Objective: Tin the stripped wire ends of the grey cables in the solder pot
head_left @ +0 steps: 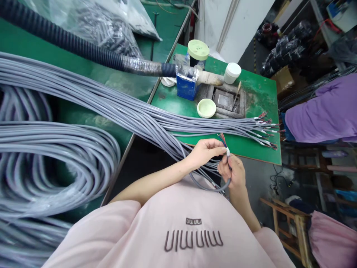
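Observation:
My right hand [235, 173] is closed round a grey cable [205, 186] just below its stripped end, and the cable loops down in front of my shirt. At that end a white band [228, 152] circles the cable, and thin coloured wires [222, 138] fan out above it. My left hand [205, 152] pinches at the base of these wires, its fingertips beside the white band. Behind my hands lies a long bundle of grey cables [156, 119]; their stripped ends [264, 130] with coloured wires rest on the green bench [256, 93].
Coiled grey cables [92, 160] fill the left table. A black hose [83, 44] reaches over to a blue box [186, 88]. Beyond the bundle are a soldering pot [225, 100], a pale green dish [206, 108] and a white tub [232, 72]. A wooden stool [295, 223] stands at right.

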A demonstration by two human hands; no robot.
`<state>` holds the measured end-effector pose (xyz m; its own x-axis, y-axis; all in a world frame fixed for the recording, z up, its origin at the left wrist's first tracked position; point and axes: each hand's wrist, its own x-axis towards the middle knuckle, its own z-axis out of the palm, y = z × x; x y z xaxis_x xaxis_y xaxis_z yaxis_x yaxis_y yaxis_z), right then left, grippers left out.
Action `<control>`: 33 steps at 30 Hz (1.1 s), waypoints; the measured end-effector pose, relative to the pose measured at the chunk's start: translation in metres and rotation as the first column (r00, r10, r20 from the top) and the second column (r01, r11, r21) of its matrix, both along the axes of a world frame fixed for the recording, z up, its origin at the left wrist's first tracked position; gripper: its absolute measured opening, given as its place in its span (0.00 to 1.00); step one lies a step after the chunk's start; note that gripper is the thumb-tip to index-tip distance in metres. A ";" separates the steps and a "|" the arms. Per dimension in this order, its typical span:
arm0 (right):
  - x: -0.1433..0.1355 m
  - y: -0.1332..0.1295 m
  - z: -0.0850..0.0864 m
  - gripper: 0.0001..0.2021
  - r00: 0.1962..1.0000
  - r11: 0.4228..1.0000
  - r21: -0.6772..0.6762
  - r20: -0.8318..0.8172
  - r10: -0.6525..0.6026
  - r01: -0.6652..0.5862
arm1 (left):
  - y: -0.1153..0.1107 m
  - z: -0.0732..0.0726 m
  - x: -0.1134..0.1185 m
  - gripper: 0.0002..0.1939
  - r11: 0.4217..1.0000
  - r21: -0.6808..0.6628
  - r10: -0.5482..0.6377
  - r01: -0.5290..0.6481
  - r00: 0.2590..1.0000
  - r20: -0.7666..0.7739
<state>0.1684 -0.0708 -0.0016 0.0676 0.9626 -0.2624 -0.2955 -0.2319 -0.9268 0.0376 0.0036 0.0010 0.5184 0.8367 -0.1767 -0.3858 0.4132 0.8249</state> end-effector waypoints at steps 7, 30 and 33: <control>0.000 0.006 -0.001 0.18 0.981 0.996 -0.057 -0.187 0.056 -0.067 | 0.005 -0.001 0.000 0.16 0.988 -0.041 0.149 -0.149 0.989 -0.001; 0.000 0.008 -0.013 0.19 0.974 0.995 -0.077 -0.221 0.048 -0.067 | 0.004 -0.009 0.004 0.12 0.983 -0.089 0.168 -0.162 0.983 0.074; 0.005 0.012 -0.012 0.15 1.000 0.999 0.029 -0.006 0.016 -0.016 | 0.002 -0.008 0.003 0.11 0.970 -0.019 0.243 -0.243 0.970 0.005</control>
<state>0.1737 -0.0590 -0.0132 0.0508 0.9706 -0.2351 -0.2982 -0.2099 -0.9311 0.0407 0.0059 -0.0069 0.3014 0.9345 -0.1895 -0.4824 0.3209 0.8150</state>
